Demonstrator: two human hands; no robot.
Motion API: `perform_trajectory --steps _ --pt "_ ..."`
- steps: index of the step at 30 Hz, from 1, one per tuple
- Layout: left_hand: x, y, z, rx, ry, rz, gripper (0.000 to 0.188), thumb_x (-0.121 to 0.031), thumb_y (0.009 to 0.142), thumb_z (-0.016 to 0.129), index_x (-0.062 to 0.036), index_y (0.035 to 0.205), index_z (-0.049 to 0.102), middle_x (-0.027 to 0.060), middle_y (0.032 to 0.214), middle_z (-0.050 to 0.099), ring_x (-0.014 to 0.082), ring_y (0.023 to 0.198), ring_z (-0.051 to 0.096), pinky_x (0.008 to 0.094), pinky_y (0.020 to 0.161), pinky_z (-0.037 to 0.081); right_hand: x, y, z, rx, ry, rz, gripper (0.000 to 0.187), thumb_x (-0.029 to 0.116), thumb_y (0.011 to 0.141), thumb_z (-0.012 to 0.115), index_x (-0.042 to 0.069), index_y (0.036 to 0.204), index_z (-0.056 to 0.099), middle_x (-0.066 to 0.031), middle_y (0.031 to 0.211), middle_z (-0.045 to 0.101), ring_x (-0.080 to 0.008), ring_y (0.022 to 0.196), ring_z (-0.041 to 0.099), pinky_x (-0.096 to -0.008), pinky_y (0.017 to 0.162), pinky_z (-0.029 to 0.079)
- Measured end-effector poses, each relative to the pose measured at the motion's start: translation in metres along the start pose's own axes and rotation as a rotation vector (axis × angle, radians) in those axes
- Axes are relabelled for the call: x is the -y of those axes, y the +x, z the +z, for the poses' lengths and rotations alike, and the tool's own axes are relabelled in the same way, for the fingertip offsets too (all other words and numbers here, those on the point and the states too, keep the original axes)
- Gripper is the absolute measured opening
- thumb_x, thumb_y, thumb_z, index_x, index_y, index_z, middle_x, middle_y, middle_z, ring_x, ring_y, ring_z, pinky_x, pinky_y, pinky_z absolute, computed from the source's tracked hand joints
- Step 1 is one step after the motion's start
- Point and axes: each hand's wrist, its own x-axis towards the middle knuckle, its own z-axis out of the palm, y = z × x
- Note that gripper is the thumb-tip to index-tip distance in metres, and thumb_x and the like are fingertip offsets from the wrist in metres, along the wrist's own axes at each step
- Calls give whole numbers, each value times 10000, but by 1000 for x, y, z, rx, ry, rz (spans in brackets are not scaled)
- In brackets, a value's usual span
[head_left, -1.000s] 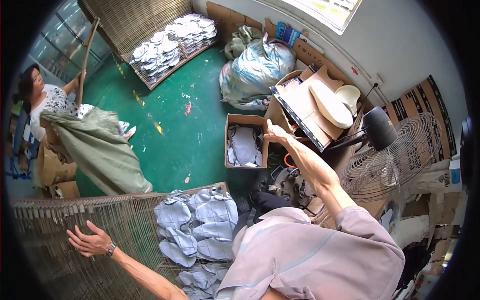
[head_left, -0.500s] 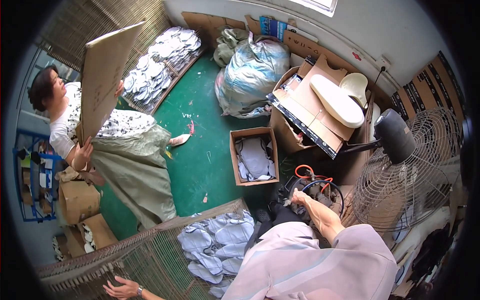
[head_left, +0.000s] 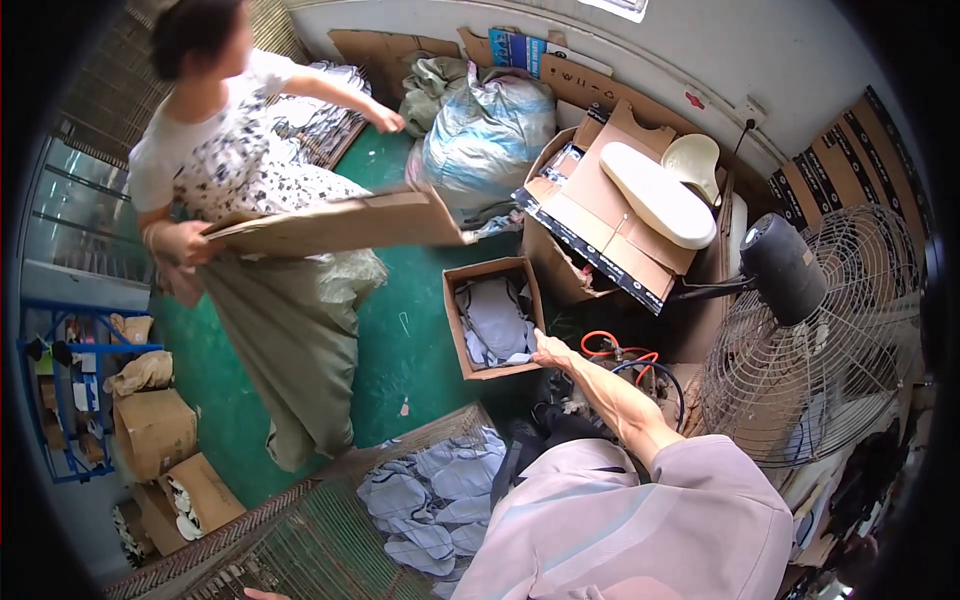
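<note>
My right hand [head_left: 548, 347] is at the near right corner of a small open cardboard box [head_left: 502, 370], its fingers closed over the rim. Inside that box lie flat, pale grey shoe-insole-like pieces [head_left: 495, 315]. Only a bit of my left hand [head_left: 265, 594] shows at the lower edge, beside a slatted rack [head_left: 290, 540]; the rest is out of the picture. More grey insole-like pieces [head_left: 430, 495] are spread in overlapping layers on that rack, left of my body.
A co-worker [head_left: 250, 160] stands at the left, holding a flat cardboard sheet [head_left: 340, 225]. Stuffed sacks [head_left: 490, 135] and a larger carton [head_left: 570, 250] with cream sole-shaped pieces [head_left: 660, 195] stand behind the box. A caged fan [head_left: 810, 340] is at right, near an orange hose [head_left: 600, 343].
My right hand has moved up and left from beside the hose onto the box rim. My left hand has dropped mostly out of view. The co-worker has come closer, lowering the cardboard sheet.
</note>
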Motion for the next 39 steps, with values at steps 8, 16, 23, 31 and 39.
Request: perform_trajectory --steps 8,16,23,31,39 --pt "0 0 -4 -41 3 7 485 -551 985 459 -84 1045 579 184 1317 528 406 1208 488 587 918 384 -46 -23 62 -66 90 69 461 178 837 536 -37 1237 458 -312 1099 636 -456 1089 607 -501 905 503" --pt "0 3 -3 -78 -6 13 481 -555 984 455 -94 1014 588 177 1316 534 391 1212 493 570 908 390 -111 -32 70 -5 61 215 445 204 813 582 -45 1164 467 -287 1029 663 -405 979 667 -465 809 534" --pt "-9 -1 1 -66 -18 21 483 -555 987 447 -92 1015 582 176 1296 540 394 1203 495 572 894 383 -100 6 8 -190 71 127 855 228 770 624 -58 1480 242 -320 1059 656 -417 994 665 -475 814 553" --pt "-7 -4 -2 -27 -2 10 471 -542 992 447 -88 1039 563 188 1318 515 408 1213 477 593 883 368 -20 40 -93 -351 131 -65 832 194 812 573 -11 1514 175 -340 1119 621 -457 1056 621 -497 901 504" --pt "-3 -4 0 -47 8 31 460 -537 983 476 -88 1036 561 185 1317 518 417 1210 475 597 872 375 -36 63 -84 -484 152 -159 781 199 806 571 -14 1486 251 -342 1042 636 -475 999 632 -510 861 517"
